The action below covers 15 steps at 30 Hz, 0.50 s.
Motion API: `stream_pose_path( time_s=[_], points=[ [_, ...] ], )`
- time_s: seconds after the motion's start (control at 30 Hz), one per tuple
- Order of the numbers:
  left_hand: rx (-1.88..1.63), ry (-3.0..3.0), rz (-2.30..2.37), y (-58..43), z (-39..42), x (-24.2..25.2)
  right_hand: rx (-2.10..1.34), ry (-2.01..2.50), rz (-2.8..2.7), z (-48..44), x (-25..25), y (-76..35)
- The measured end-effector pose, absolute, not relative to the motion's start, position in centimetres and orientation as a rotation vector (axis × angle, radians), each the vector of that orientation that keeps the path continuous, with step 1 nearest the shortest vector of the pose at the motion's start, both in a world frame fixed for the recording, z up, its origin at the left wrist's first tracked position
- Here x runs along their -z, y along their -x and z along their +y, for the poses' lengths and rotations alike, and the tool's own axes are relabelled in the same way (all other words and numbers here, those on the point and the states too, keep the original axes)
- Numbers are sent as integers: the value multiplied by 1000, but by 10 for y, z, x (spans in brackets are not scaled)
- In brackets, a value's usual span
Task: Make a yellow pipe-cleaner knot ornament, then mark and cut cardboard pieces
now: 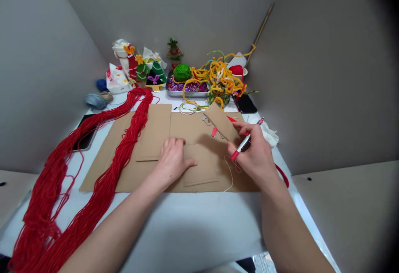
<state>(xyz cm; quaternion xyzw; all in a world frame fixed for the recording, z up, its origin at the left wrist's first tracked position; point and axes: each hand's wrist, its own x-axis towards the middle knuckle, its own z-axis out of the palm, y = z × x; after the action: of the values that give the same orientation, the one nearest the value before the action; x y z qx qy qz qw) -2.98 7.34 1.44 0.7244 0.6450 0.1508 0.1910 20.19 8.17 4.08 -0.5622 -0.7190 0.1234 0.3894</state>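
My left hand rests on cardboard at the middle of the table, its thumb spread to the right. Under its fingers lies the edge of a tall cardboard piece, and its thumb touches a smaller cardboard piece. Both lie on a large cardboard sheet. Between thumb and fingers, my right hand grips a small cardboard strip, tilted above the sheet. A white and red pen is tucked in the same hand. Thin white string lies below it.
A long skein of red yarn sprawls over the left side. At the back stand a tray of beads, a green yarn ball, tangled orange yarn and felt trees. Phones and crumpled tissue sit near the edges.
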Motion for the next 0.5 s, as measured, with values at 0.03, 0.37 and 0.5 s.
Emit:
stream_pose_path(
  time_s=[0.03, 0.37, 0.5],
  points=[
    [-380, -2021, 1817, 29, 76, -15, -319, 1408, -1818, 83, -38, -203],
    [-993, -965, 1217, 47, 81, -24, -447, 1202, -1933, 85, -28, -207],
    [-1083, -761, 1158, 54, 80, -22, -487, 1144, -2109, 81, -29, -205]
  ],
)
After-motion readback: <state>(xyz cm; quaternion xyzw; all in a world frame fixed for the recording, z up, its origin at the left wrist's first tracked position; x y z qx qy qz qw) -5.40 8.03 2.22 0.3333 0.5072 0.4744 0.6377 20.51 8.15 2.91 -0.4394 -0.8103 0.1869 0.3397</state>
